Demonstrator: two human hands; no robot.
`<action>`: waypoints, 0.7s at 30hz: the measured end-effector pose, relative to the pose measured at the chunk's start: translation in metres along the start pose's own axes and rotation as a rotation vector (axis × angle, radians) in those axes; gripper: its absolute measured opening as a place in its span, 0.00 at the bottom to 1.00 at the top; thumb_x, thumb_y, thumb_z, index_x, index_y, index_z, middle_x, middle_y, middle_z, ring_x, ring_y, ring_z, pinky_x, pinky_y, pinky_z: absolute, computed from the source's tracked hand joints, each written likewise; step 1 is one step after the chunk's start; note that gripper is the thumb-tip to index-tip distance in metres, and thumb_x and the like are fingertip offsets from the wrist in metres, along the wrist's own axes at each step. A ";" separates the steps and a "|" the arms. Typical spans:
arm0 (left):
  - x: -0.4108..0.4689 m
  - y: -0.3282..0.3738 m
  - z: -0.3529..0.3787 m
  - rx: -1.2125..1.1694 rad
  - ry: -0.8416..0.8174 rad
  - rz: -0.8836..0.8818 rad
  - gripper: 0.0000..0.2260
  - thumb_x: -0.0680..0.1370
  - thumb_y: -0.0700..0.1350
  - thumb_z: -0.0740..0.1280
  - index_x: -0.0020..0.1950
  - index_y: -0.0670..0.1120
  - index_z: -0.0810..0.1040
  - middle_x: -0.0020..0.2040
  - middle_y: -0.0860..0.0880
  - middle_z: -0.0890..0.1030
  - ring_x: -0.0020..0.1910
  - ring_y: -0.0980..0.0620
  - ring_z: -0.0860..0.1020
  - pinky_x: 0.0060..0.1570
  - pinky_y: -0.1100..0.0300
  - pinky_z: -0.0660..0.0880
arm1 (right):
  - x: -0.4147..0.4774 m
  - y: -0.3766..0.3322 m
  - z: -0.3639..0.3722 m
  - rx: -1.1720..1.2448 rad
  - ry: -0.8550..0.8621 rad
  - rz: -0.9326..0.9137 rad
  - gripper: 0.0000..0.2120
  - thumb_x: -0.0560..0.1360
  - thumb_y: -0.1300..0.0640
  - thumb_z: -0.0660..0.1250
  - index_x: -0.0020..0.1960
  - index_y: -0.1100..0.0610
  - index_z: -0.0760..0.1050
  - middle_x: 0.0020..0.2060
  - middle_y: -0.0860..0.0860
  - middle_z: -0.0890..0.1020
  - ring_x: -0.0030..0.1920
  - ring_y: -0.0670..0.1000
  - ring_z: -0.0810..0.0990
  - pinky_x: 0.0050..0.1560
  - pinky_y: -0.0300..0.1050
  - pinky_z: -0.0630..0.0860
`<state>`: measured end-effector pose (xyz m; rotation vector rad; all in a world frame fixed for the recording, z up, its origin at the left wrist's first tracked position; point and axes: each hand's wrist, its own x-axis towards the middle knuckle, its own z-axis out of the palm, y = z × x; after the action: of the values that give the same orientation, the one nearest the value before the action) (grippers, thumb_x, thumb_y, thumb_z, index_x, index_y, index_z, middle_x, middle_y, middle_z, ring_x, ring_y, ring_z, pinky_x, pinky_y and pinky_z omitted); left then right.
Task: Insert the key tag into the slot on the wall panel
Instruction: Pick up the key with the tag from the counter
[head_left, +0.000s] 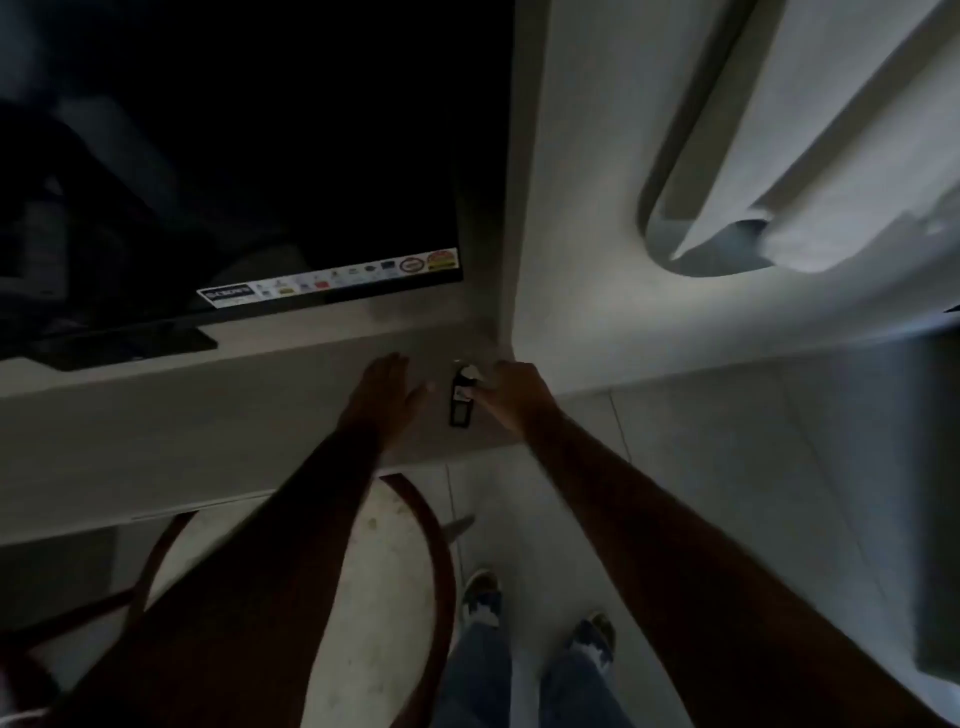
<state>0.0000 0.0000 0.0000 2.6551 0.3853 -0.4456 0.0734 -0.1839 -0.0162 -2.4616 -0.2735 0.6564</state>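
The room is dim. A dark rectangular key tag (460, 402) with a pale label and a small metal ring at its top lies or hangs by the shelf's right end, near the wall corner. My right hand (514, 395) has its fingertips closed on the tag's upper right side. My left hand (387, 387) rests flat on the grey shelf (208, 410) just left of the tag, fingers apart and holding nothing. No slot or wall panel can be made out in this view.
A dark television (260, 156) with a sticker strip stands on the shelf at left. A white wall (597, 208) meets the shelf at the corner, with an air conditioner (805, 156) on it. Below are a round table (384, 571) with a dark rim, tiled floor and my shoes.
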 end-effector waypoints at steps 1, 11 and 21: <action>0.001 -0.006 0.001 0.000 0.001 -0.012 0.30 0.84 0.56 0.59 0.80 0.39 0.59 0.81 0.39 0.60 0.81 0.41 0.57 0.80 0.48 0.55 | 0.003 -0.005 0.009 0.028 0.014 0.030 0.27 0.69 0.40 0.72 0.57 0.61 0.78 0.53 0.59 0.83 0.55 0.59 0.80 0.48 0.45 0.75; 0.008 -0.029 0.013 -0.054 0.006 -0.016 0.31 0.84 0.57 0.59 0.80 0.40 0.60 0.81 0.38 0.60 0.81 0.40 0.56 0.80 0.46 0.56 | 0.019 -0.038 0.045 -0.001 0.136 0.083 0.21 0.74 0.55 0.70 0.63 0.61 0.71 0.58 0.61 0.79 0.59 0.62 0.78 0.55 0.56 0.77; 0.012 -0.014 0.020 -0.062 0.014 0.033 0.32 0.83 0.58 0.60 0.80 0.39 0.61 0.81 0.38 0.61 0.81 0.40 0.58 0.80 0.47 0.56 | 0.014 -0.002 0.027 0.056 -0.018 0.259 0.24 0.62 0.53 0.81 0.56 0.58 0.81 0.55 0.56 0.84 0.56 0.57 0.81 0.50 0.42 0.74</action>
<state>0.0016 0.0060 -0.0264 2.6020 0.3530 -0.3986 0.0718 -0.1648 -0.0397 -2.4598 0.0587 0.7827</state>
